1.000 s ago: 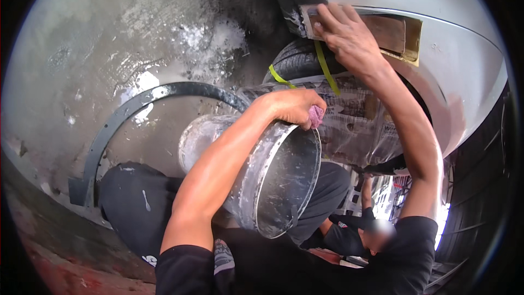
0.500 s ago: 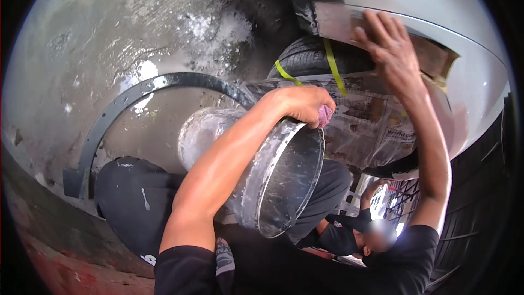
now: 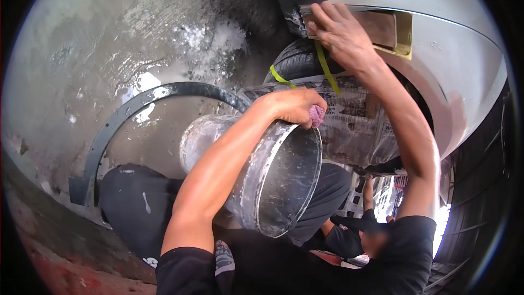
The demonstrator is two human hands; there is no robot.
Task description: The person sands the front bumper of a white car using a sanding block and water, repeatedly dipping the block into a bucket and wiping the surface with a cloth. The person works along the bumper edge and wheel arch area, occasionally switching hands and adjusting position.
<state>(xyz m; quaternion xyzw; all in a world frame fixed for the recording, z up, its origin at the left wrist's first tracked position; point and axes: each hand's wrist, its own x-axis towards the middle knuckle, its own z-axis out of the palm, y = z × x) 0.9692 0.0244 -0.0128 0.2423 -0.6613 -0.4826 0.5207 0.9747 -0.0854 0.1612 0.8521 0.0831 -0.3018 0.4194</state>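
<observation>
One purple cloth [image 3: 316, 115] was clutched in the left hand [image 3: 299, 105] at the rim of the bucket [image 3: 289, 183], apparently to steady it, while a brown sheet [image 3: 382, 28] was held against the car panel [image 3: 464, 63] under the right hand [image 3: 341, 35], fingers slightly spread.

Right hand [image 3: 345, 38] back leftward

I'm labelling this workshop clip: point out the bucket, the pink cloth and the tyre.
Bucket [image 3: 289, 180], head view: inner wall.
Pink cloth [image 3: 316, 116], head view: bunched end.
Tyre [image 3: 300, 61], head view: tread.
</observation>
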